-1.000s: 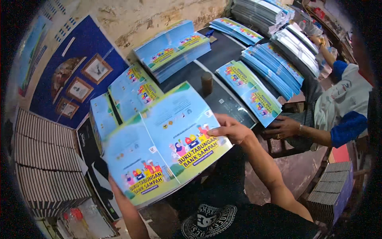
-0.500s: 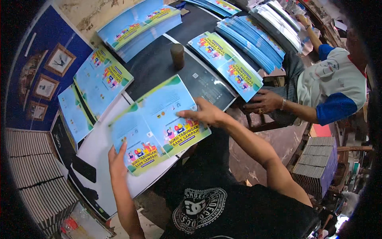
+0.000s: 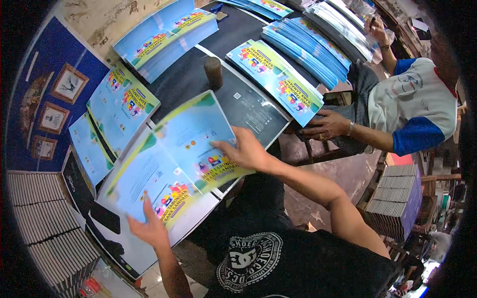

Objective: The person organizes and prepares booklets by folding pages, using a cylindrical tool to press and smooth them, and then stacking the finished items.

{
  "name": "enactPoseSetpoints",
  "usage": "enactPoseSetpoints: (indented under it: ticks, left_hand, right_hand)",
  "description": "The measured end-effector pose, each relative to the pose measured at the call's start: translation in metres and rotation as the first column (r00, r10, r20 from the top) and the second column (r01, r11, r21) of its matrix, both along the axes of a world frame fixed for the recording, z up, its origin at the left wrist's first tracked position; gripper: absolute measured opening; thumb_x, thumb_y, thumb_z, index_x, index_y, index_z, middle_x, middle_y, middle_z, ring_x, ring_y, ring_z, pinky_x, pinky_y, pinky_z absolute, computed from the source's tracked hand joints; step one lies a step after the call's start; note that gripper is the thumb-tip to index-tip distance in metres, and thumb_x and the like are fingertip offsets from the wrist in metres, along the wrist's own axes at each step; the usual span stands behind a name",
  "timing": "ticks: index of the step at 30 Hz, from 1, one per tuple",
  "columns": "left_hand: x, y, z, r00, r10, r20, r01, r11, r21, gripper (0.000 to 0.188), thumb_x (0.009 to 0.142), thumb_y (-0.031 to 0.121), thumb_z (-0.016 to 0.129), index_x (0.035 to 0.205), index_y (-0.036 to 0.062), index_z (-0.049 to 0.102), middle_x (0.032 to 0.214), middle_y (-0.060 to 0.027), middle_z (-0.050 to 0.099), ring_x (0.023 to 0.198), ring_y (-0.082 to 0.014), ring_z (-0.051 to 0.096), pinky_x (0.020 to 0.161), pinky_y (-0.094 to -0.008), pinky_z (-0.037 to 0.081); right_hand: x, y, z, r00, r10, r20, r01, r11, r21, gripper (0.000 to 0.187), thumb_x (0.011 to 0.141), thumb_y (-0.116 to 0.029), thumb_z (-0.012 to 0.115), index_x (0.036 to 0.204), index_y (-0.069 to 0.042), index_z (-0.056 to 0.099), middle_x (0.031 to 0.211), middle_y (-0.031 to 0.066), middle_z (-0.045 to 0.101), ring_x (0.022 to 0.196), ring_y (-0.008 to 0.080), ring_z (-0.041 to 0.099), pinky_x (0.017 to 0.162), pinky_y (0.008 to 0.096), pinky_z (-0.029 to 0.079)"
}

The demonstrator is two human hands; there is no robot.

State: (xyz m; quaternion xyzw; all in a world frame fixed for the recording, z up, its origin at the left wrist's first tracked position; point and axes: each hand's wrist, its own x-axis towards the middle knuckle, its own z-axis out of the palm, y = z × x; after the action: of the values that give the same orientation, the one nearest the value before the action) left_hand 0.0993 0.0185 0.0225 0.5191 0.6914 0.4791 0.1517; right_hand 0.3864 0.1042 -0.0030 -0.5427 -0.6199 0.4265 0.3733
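A wide printed sheet (image 3: 166,144), light blue and yellow-green with cartoon figures, is held over the near side of the table. My right hand (image 3: 247,153) pinches its right edge, thumb on top and fingers beneath. At the near left corner my left hand (image 3: 150,229) grips the sheet, thumb over the print. The sheet's left part is blurred and slightly curved. Beyond it lie two printed stacks (image 3: 126,107) in the same colours, side by side at the left. A thick pile of similar sheets (image 3: 171,37) stands at the far left.
A brown cylinder (image 3: 213,73) stands upright on the black tabletop. Beyond it are another printed stack (image 3: 278,82) and fanned sheets (image 3: 303,49). A co-worker's hand (image 3: 325,124) rests by that stack. Bound blocks (image 3: 52,226) rise at left; a dark phone-like slab (image 3: 105,217) lies nearby.
The sheet has swung left and its left part has bent and blurred. My left hand has moved lower, my right slightly left. The co-worker's far hand has risen a little.
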Motion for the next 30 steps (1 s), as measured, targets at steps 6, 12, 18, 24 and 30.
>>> enactPoseSetpoints:
  ticks: [6,12,18,24,30]
  left_hand:
    - [-0.032,-0.024,-0.003,0.983,0.15,0.109,-0.172,0.956,0.238,0.037,0.093,0.017,0.072,0.115,-0.0103,0.061,0.115,-0.0166,0.068,0.098,-0.0225,0.065,0.091,-0.04,0.052]
    - [-0.044,0.008,-0.038,0.952,0.031,0.303,-0.049,0.997,0.053,0.037,0.093,0.012,0.071,0.118,-0.0117,0.058,0.116,-0.0167,0.066,0.102,-0.0227,0.063,0.094,-0.0375,0.05]
    - [-0.043,0.002,-0.029,0.959,0.031,0.281,-0.093,0.973,0.212,0.036,0.091,0.01,0.072,0.117,-0.01,0.059,0.114,-0.016,0.066,0.1,-0.0222,0.063,0.091,-0.0383,0.05]
    - [-0.053,-0.002,-0.051,0.963,-0.033,0.269,0.011,0.997,0.083,0.031,0.084,0.002,0.074,0.109,-0.0093,0.061,0.104,-0.0138,0.066,0.093,-0.0201,0.064,0.086,-0.0355,0.052]
    - [-0.045,-0.001,-0.049,0.944,-0.011,0.33,-0.033,0.991,0.129,0.032,0.084,0.002,0.074,0.111,-0.0087,0.061,0.106,-0.0138,0.066,0.094,-0.0199,0.064,0.088,-0.035,0.052]
  right_hand:
    - [0.004,0.001,0.041,0.952,0.1,-0.29,-0.003,0.948,0.317,0.017,0.093,-0.011,0.067,0.106,-0.002,0.073,0.097,0.0136,0.075,0.091,0.0186,0.07,0.084,0.0329,0.053]
    - [-0.007,0.014,0.002,0.938,0.117,-0.326,-0.08,0.989,0.126,0.023,0.093,-0.017,0.072,0.108,0.0,0.073,0.102,0.0092,0.076,0.093,0.0111,0.066,0.085,0.0316,0.053]
    - [0.004,0.003,0.004,0.931,0.111,-0.348,-0.038,0.977,0.209,0.025,0.09,-0.018,0.076,0.108,0.0,0.074,0.1,0.0082,0.077,0.092,0.0112,0.067,0.085,0.0308,0.053]
    - [0.013,0.004,-0.014,0.926,0.103,-0.363,-0.099,0.995,0.031,0.025,0.087,-0.017,0.078,0.106,0.0,0.075,0.102,0.0082,0.076,0.093,0.0118,0.067,0.086,0.0304,0.053]
    - [0.016,0.003,-0.013,0.925,0.151,-0.349,-0.147,0.988,0.038,0.027,0.086,-0.017,0.079,0.106,0.0,0.075,0.102,0.0082,0.076,0.094,0.0119,0.067,0.086,0.0302,0.052]
